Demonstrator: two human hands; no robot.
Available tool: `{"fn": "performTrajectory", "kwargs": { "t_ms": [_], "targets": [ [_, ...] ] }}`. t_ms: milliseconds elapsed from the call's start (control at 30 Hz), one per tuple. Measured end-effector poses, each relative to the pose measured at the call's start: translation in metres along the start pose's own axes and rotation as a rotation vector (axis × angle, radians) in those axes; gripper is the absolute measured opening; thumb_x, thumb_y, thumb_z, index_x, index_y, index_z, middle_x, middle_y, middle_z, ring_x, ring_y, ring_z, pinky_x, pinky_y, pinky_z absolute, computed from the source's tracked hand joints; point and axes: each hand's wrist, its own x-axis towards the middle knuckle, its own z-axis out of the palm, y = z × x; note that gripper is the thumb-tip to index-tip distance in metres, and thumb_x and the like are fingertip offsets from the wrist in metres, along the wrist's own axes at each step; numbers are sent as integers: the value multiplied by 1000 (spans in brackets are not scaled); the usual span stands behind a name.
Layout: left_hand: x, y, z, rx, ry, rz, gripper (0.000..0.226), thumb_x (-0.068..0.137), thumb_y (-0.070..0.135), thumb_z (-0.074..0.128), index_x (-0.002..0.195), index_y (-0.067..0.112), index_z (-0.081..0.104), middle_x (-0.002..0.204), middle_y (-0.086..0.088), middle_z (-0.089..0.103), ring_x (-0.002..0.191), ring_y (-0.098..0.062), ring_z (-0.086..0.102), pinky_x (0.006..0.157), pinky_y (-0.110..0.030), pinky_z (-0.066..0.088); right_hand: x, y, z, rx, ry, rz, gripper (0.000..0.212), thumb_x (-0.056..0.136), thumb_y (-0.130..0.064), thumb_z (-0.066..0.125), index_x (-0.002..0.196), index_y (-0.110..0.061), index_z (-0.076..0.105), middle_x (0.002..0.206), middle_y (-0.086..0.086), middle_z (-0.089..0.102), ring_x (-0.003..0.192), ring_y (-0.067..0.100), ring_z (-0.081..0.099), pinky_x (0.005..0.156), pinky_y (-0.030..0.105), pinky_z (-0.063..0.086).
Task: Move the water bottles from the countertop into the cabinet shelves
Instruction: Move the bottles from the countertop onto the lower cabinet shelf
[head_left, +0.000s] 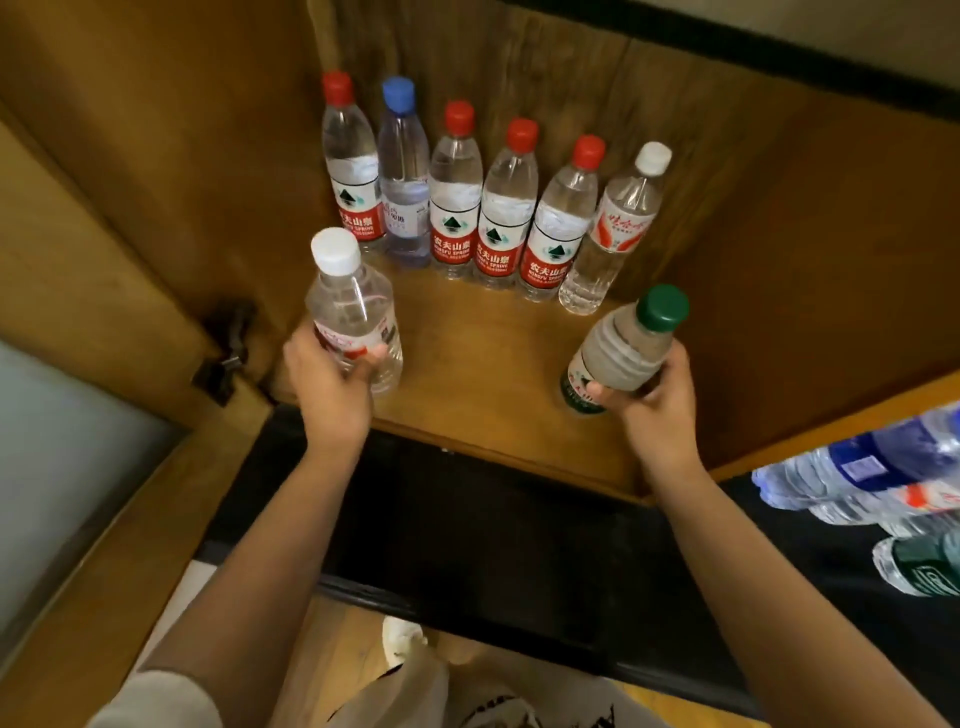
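Up inside the wooden cabinet shelf (493, 332), six water bottles (457, 192) stand in a row against the back wall. Left hand (327, 384) grips a white-capped bottle (353, 312) near the shelf's left front; right hand (657, 395) grips a green-capped bottle (623, 348) near its right front. More bottles (883, 483) lie on the dark bench (519, 545) at far right.

A: The bottles lying on the dark countertop (810, 551), right of the wooden shelf (493, 364) — how many?

B: Cannot tell. The blue-labelled bottle (878, 462) and the green-labelled bottle (919, 566) are blurred and cut off by the right edge.

A: And the labels on the two held bottles above the shelf?

B: Fingers cover part of each; the print is unreadable.
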Motion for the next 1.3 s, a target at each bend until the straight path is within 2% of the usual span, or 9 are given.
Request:
{"fn": "performTrajectory", "kwargs": {
  "t_ms": [100, 367, 567, 700, 800, 933, 1067, 1200, 1300],
  "targets": [
    [36, -2, 12, 17, 73, -54, 56, 77, 8, 71, 126, 4, 46, 129, -13, 51, 121, -24, 50, 104, -43, 41, 35, -6, 7, -53, 126, 22, 72, 68, 1, 74, 130, -15, 41, 108, -22, 50, 103, -4, 49, 93, 21, 40],
    [107, 2, 36, 96, 194, -68, 56, 78, 1, 66, 128, 1, 42, 133, -19, 45, 123, -31, 45, 101, -32, 36, 118, -13, 9, -22, 454, 186, 50, 85, -17, 63, 129, -24, 41, 110, -11, 48, 103, 7, 43, 89, 27, 39],
    [125, 6, 48, 52, 294, -157, 57, 78, -1, 64, 129, -1, 39, 134, -20, 39, 123, -33, 43, 99, -29, 33, 148, -5, 7, 58, 431, 240, 56, 84, -6, 63, 132, -18, 39, 120, -1, 52, 103, 8, 46, 73, 8, 42],
    [133, 6, 48, 5, 330, -254, 58, 78, 11, 70, 126, 2, 38, 135, -17, 38, 121, -33, 44, 99, -35, 36, 158, 0, 5, 73, 342, 289, 65, 79, -2, 67, 135, -11, 34, 131, 10, 50, 120, 25, 51, 99, 33, 44],
    [138, 7, 49, 5, 308, -284, 63, 76, 17, 73, 126, 3, 37, 135, -18, 36, 120, -35, 44, 98, -35, 37, 163, 2, 0, 86, 247, 284, 66, 75, -4, 71, 132, -8, 39, 127, 10, 54, 116, 25, 54, 100, 44, 44],
    [137, 8, 48, -2, 261, -303, 67, 77, 18, 73, 128, 3, 34, 136, -19, 34, 121, -35, 43, 98, -34, 35, 170, 2, -6, 91, 204, 392, 74, 74, 14, 60, 133, -21, 34, 128, 2, 50, 124, 25, 45, 101, 48, 42],
    [135, 4, 44, -49, 204, -308, 66, 79, 17, 70, 133, 8, 33, 135, -19, 37, 121, -35, 43, 99, -34, 36, 172, -8, -6, 258, 170, 422, 62, 73, 12, 63, 124, -17, 44, 115, 0, 59, 109, 23, 55, 77, 36, 50],
    [133, -1, 37, -292, 132, -397, 69, 82, 17, 65, 141, 27, 31, 138, -9, 46, 124, -29, 47, 103, -40, 40, 179, -24, -8, 462, 170, 536, 60, 76, 0, 67, 131, -10, 46, 123, 11, 60, 107, 28, 60, 94, 45, 48],
    [131, 1, 36, -416, 90, -484, 76, 83, 14, 66, 146, 25, 24, 141, -8, 45, 126, -29, 46, 105, -48, 39, 181, -35, -6, 442, 148, 634, 47, 82, -3, 61, 128, -6, 51, 125, 14, 59, 111, 30, 58, 97, 45, 45]
  ]
}}
